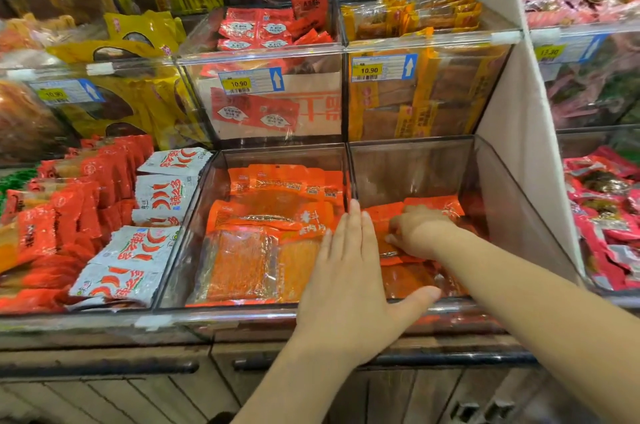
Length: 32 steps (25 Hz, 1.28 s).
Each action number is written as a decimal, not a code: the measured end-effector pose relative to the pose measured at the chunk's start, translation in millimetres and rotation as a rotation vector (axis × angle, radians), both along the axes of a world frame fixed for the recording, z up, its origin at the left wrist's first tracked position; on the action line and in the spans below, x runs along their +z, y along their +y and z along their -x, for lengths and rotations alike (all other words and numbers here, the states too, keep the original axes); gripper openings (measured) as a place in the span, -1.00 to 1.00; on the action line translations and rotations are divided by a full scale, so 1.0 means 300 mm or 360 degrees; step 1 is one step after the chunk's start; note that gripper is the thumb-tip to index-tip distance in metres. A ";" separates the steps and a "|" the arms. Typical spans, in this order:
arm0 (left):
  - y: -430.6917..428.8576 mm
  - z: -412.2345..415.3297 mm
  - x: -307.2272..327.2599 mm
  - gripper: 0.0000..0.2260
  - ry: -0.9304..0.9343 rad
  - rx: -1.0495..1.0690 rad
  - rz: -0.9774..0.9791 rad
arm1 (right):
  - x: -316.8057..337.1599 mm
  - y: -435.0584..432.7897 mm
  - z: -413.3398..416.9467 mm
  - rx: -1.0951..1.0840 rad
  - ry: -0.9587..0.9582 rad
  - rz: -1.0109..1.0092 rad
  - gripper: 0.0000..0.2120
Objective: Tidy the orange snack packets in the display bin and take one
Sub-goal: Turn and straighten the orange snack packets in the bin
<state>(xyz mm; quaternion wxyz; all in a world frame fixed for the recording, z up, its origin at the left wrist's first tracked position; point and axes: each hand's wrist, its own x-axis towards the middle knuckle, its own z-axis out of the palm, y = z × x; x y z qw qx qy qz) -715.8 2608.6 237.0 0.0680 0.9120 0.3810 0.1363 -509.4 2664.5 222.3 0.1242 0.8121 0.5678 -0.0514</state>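
Fingers (396, 228) on glossy flat orange packets (434, 204)

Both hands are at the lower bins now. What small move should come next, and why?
Probably the right hand should draw the orange snack packets it grips into one flat stack in the right bin. They lie askew and overlapping there, while the left hand is flat and open at the divider, holding nothing.

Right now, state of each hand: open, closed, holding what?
Left hand: open, fingers straight, holding nothing.
Right hand: closed, fingers curled on an orange packet in the right bin.
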 end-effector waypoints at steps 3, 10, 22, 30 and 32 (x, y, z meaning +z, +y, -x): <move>0.002 0.000 -0.001 0.03 -0.0025 -0.0022 0.0022 | -0.009 -0.005 0.003 0.0008 0.0006 0.0075 -0.58; 0.029 0.050 0.023 -0.10 -0.0075 -0.0220 0.0225 | 0.020 -0.068 0.002 0.0001 0.0224 -0.0274 -0.69; 0.581 0.205 0.185 -0.29 0.0640 0.0675 0.0014 | 0.084 -0.078 0.425 -0.0133 0.0882 -0.1087 -0.29; 0.684 0.113 0.256 -0.05 0.0448 0.0841 0.0737 | 0.063 -0.069 0.428 -0.0130 0.0765 -0.1153 -0.22; 0.696 0.112 0.249 -0.04 0.0419 0.0853 0.0733 | 0.062 -0.068 0.425 -0.0133 0.0796 -0.1179 -0.23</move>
